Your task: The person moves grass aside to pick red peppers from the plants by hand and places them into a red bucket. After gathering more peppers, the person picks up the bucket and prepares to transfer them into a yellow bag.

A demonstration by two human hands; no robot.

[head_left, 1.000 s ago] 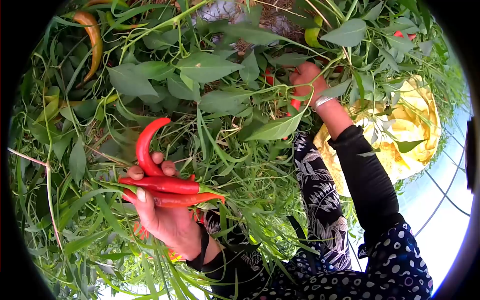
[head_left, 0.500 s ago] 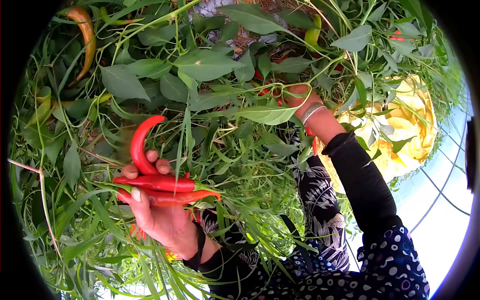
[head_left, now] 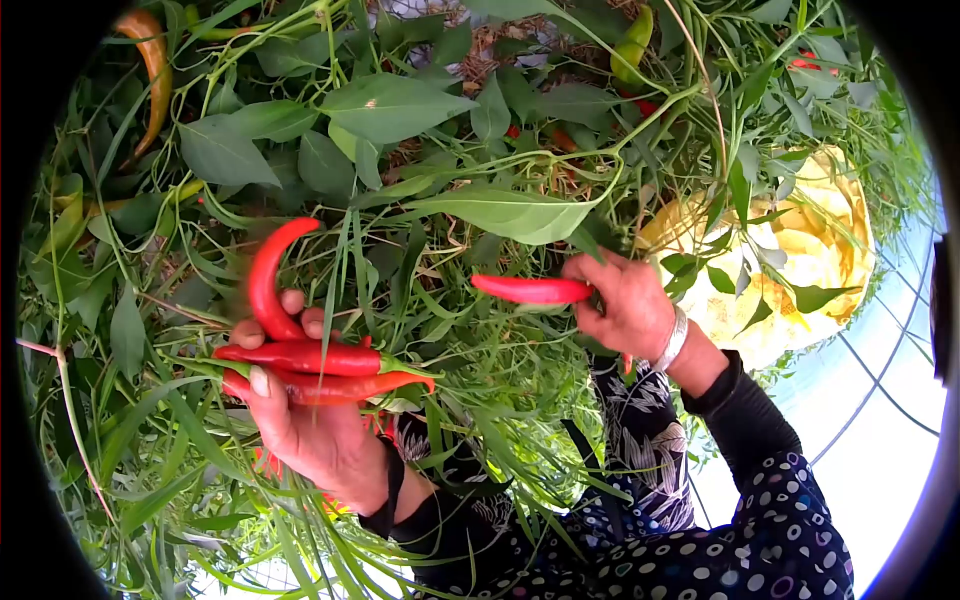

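Several red chili peppers [head_left: 318,357] lie in my left hand [head_left: 325,440], the thumb pressed over two of them and the fingers curled round behind. One curved chili stands up out of that bunch, and green stems stick out at both sides. My right hand [head_left: 630,308], with a silver bracelet at the wrist, pinches a single red chili pepper [head_left: 530,289] by one end. Its pointed end is directed left, toward the bunch. The two hands are apart, over the leaves of the pepper plants [head_left: 395,108].
An orange-brown chili [head_left: 155,75] hangs at the upper left and a green one [head_left: 632,45] at the top. On the right sits a yellow sack [head_left: 835,225] behind leaves. Long grass grows among the plants. My patterned trouser legs [head_left: 640,430] are below.
My right hand has come out from among the leaves, moving down toward me, and now holds a red chili in plain view. The left hand keeps its bunch, nearly unmoved.
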